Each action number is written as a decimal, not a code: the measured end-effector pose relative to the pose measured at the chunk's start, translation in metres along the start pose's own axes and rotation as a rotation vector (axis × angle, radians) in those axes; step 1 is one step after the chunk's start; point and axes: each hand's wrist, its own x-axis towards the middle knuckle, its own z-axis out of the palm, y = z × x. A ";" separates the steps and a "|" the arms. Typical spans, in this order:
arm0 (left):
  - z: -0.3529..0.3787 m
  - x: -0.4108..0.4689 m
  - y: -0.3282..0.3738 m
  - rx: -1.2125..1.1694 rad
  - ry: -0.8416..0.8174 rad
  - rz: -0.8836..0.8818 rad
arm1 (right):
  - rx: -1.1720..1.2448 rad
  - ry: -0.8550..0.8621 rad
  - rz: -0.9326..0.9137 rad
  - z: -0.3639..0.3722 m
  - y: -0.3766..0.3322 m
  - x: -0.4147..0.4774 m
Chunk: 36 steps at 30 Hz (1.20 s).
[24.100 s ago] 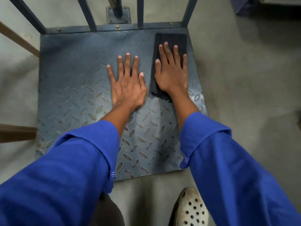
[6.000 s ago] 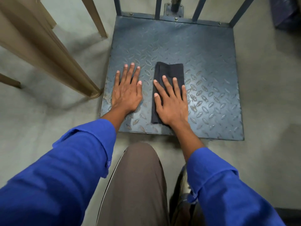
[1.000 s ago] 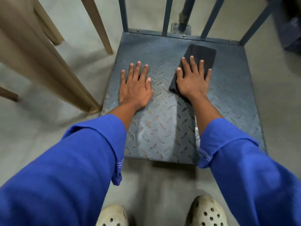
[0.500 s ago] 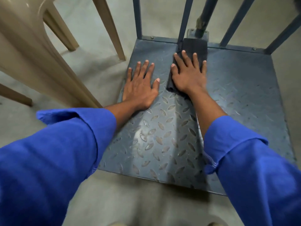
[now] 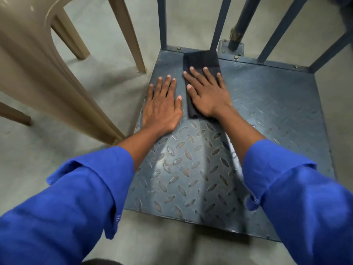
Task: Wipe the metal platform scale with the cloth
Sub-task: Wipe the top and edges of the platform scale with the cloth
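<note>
Head view, looking down: I note the metal platform scale (image 5: 267, 115) on a grey floor (image 5: 107, 46), its deck of diamond tread plate, blue-grey, paler along the middle. I see the black cloth (image 5: 200, 59), folded into a long strip, lying on the far left part of the deck; its far end reaches the rear edge, at the foot of the upright bars (image 5: 219, 22). I find the right hand (image 5: 208, 94) flat on the near part of the cloth, fingers straight and spread, palm pressing down; nothing is grasped. I find the left hand (image 5: 162, 106) flat on the bare plate just beside the cloth, at the deck's left edge, fingers straight and relaxed, holding nothing. Both forearms emerge from blue sleeves (image 5: 76, 197). A round dark post (image 5: 240, 18) rises behind the rear edge from a bolted bracket. A beige plastic chair (image 5: 32, 60) stands on the floor to the left of the scale, one leg close to the deck's left edge
</note>
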 end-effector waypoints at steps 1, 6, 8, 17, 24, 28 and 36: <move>0.000 -0.004 -0.002 -0.005 -0.002 0.001 | -0.009 0.009 -0.013 0.000 0.008 -0.010; 0.003 -0.052 -0.011 0.014 -0.001 0.014 | 0.015 0.043 0.176 -0.006 0.033 -0.010; 0.005 -0.054 -0.011 0.038 0.016 0.010 | 0.036 0.045 0.214 -0.003 0.018 0.011; 0.004 -0.050 -0.011 0.060 0.015 0.011 | -0.039 -0.033 -0.157 -0.003 0.005 0.020; 0.000 -0.049 -0.009 0.063 0.029 0.013 | -0.012 -0.020 -0.088 0.002 -0.058 0.067; 0.001 -0.049 -0.011 0.046 0.036 0.004 | -0.014 -0.055 -0.263 0.002 -0.042 0.054; 0.000 -0.049 -0.008 0.030 0.045 -0.016 | -0.003 0.005 -0.026 0.005 -0.056 0.062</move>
